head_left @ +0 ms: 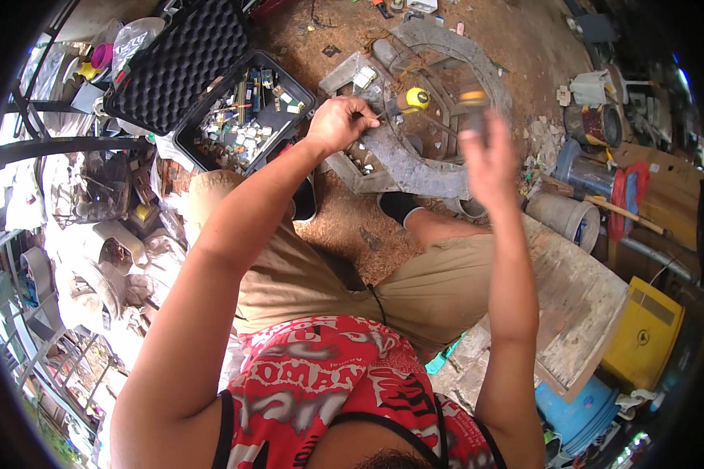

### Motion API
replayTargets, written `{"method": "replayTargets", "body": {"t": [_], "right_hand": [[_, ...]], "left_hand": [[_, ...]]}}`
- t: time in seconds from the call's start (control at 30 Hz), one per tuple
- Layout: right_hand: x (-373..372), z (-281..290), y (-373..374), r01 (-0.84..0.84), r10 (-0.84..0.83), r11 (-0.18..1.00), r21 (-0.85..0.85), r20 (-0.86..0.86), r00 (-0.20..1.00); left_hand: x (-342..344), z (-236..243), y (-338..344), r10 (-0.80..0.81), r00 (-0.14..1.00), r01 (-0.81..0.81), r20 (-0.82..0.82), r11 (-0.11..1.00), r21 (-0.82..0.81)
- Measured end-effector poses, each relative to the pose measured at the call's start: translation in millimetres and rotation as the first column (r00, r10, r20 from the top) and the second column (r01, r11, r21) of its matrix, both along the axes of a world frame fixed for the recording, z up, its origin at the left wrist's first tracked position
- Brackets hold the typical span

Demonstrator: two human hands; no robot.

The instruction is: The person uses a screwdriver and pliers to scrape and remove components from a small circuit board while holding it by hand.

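Observation:
My left hand (pixel 340 123) is closed in a pinch on something small I cannot make out, at the left part of a grey, worn ring-shaped frame (pixel 414 168). My right hand (pixel 485 148), blurred by motion, is closed on a dark tool with an orange band (pixel 472 99), raised over the right side of that frame. Between my hands, a yellow-and-black tool (pixel 414 100) lies on the frame, along with small pale pieces. Left of my left hand, an open black case (pixel 178 133) with a foam-lined lid holds several small circuit-board pieces.
I sit with bare legs and khaki shorts (pixel 438 273) around brown ground (pixel 368 250). Cluttered scrap and plastic fill the left. At the right stand buckets (pixel 559 219), cans (pixel 590 121), a cardboard sheet, a weathered board (pixel 571 305) and a yellow plastic case (pixel 641 336).

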State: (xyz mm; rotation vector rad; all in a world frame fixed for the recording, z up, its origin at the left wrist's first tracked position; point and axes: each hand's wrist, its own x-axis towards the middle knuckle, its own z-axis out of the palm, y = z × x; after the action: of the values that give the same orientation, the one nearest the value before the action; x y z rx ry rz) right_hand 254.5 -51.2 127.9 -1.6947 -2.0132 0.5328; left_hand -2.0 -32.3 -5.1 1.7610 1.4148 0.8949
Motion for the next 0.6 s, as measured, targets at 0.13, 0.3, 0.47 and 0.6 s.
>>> {"method": "replayTargets", "body": {"t": [0.13, 0.3, 0.47, 0.6], "right_hand": [[-16, 92, -8, -0.07, 0.325, 0.878, 0.474, -0.482, 0.814], [-17, 52, -20, -0.372, 0.339, 0.851, 0.372, 0.152, 0.928], [-22, 58, -23, -0.152, 0.203, 0.94, 0.305, -0.144, 0.968], [-29, 82, -15, -0.188, 0.273, 0.867, 0.462, -0.124, 0.954]], "left_hand": [[-2, -5, -4, 0.008, 1.0, -0.009, -0.029, 1.0, -0.028], [3, -5, 0, -0.008, 1.0, 0.008, 0.001, 1.0, -0.007], [-2, -4, -2, -0.013, 0.999, 0.012, -0.051, 1.0, -0.022], [-1, 6, -3, -0.019, 0.998, 0.015, -0.052, 0.998, -0.062]]}}
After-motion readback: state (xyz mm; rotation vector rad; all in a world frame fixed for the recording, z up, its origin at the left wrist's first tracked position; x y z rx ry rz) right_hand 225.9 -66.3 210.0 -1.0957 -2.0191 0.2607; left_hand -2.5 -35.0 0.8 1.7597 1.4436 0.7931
